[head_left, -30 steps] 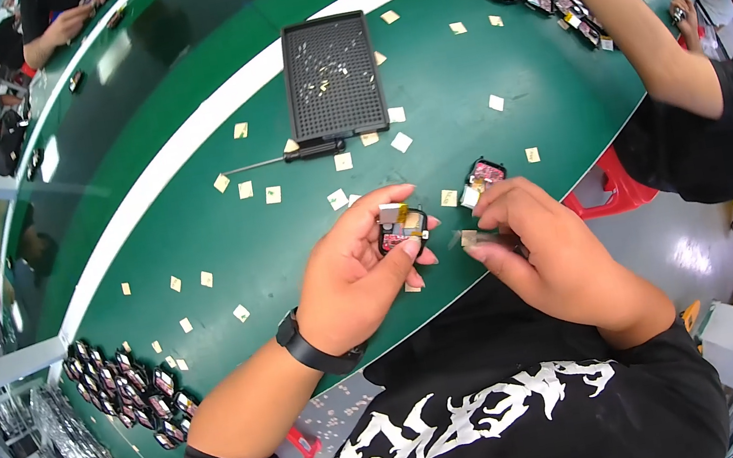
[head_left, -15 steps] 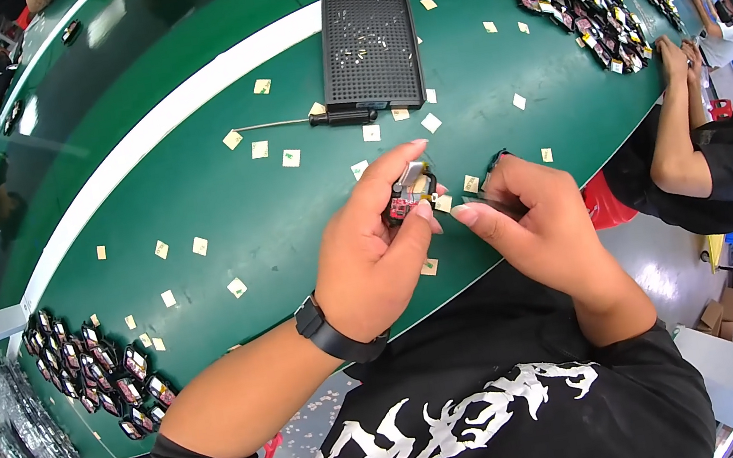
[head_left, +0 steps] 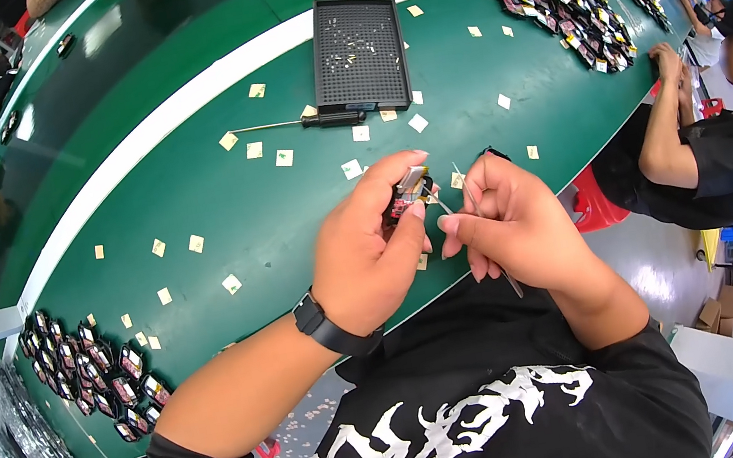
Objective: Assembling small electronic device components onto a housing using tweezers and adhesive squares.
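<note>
My left hand [head_left: 356,255] grips a small black-cased electronic device [head_left: 403,206] between thumb and fingers. Inside its frame a red circuit board and a silvery part show. Pinched in my right hand [head_left: 519,224] is a pair of metal tweezers [head_left: 442,205], its prongs apart. One prong reaches toward the right side of the device; whether it touches cannot be made out. Just beyond my right hand lies a small dark object [head_left: 495,153], partly hidden by the fingers. Small cream square pieces [head_left: 351,170] lie scattered over the green table around both hands.
A black perforated tray [head_left: 359,58] with tiny parts stands ahead, a screwdriver [head_left: 335,120] along its near edge. Similar devices are piled at far right [head_left: 567,10] and at left [head_left: 92,373], near clear plastic packaging [head_left: 22,418]. At right sits a co-worker [head_left: 708,146].
My right hand has turned, moved slightly left and brought the tweezers toward the device, so both prongs now show. My left hand still holds the device. The view has shifted slightly.
</note>
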A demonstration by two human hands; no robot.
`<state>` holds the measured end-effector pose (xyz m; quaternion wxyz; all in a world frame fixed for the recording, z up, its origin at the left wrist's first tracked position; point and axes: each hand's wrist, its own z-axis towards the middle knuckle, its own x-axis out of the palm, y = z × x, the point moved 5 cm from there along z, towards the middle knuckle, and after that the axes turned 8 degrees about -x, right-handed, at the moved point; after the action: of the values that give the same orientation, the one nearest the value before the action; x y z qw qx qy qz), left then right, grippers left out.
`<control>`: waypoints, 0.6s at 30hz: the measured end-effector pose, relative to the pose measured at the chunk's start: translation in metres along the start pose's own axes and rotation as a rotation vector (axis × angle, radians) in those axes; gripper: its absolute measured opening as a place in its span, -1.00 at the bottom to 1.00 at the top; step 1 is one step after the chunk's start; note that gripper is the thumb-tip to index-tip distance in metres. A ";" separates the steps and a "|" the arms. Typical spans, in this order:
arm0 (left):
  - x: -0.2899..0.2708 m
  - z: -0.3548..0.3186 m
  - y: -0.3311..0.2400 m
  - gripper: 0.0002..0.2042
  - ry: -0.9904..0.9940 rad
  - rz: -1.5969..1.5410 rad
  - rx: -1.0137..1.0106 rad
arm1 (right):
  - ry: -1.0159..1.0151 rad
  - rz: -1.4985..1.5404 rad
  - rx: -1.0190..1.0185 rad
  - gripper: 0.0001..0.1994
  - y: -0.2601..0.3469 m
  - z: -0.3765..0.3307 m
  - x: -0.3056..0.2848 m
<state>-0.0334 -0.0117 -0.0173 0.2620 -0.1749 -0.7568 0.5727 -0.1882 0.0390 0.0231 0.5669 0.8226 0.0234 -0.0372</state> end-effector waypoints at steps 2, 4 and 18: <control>0.002 0.000 0.001 -0.56 0.021 0.037 0.016 | -0.011 0.023 0.029 -0.77 -0.004 0.001 -0.001; 0.002 -0.001 -0.004 -0.56 0.026 0.052 -0.003 | -0.014 0.030 0.023 -0.77 -0.005 0.002 -0.001; -0.002 0.004 -0.003 -0.56 0.147 -0.153 -0.194 | 0.037 0.093 -0.070 -0.78 -0.013 0.006 -0.011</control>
<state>-0.0342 -0.0161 -0.0157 0.3413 -0.1827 -0.7984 0.4612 -0.2002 0.0382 0.0095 0.5961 0.8029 -0.0030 0.0051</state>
